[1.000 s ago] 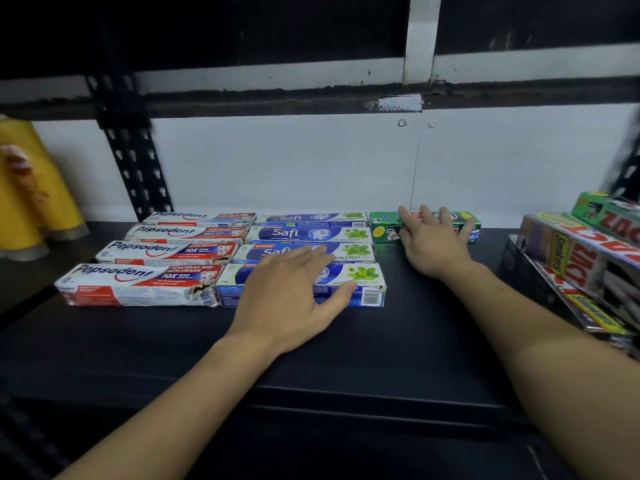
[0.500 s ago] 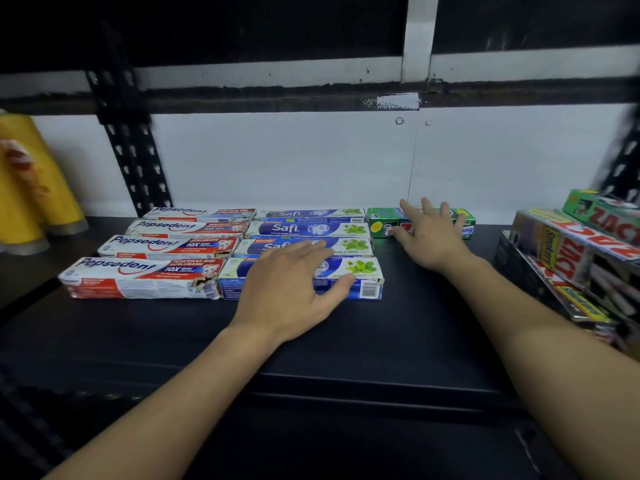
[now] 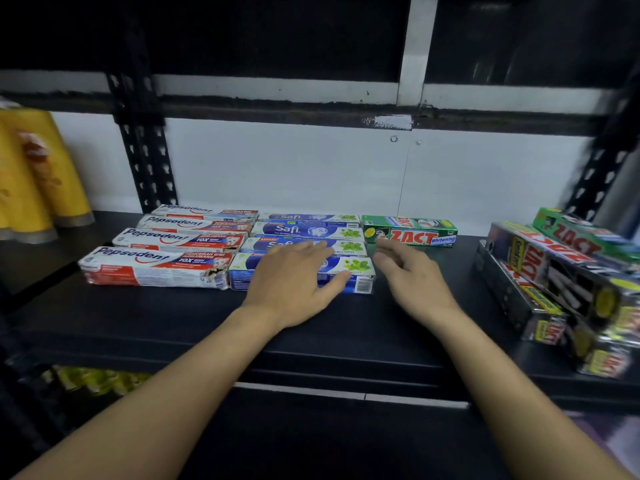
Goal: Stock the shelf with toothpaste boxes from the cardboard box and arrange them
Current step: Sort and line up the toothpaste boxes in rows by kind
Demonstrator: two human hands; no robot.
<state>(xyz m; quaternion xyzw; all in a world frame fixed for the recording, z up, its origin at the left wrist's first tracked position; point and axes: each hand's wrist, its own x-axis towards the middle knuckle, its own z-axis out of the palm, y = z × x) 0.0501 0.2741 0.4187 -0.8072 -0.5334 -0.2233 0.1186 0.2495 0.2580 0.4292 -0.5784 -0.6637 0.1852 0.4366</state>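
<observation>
Black shelf: 4 Pepsodent boxes, 4 Safi boxes, green Zact box.

Light: dim overall; white back wall brightest, source prob. in front.
Shadows: top of frame near black.
Blur: yellow packs at left, stacked boxes at right smeared.
Edges: wide-angle bend.

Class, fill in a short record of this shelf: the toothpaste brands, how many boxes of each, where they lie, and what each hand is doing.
Pepsodent boxes: four, flat, leftmost row running front to back
Safi boxes: four, flat, row beside the Pepsodent boxes
green Zact box: one, at the back, right of the Safi boxes
Zact pile: tilted stack, far right
left hand: flat on the front Safi boxes
right hand: fingers loosely curled, holding nothing, just before the green Zact box
shelf: black
yellow packs: far left
</observation>
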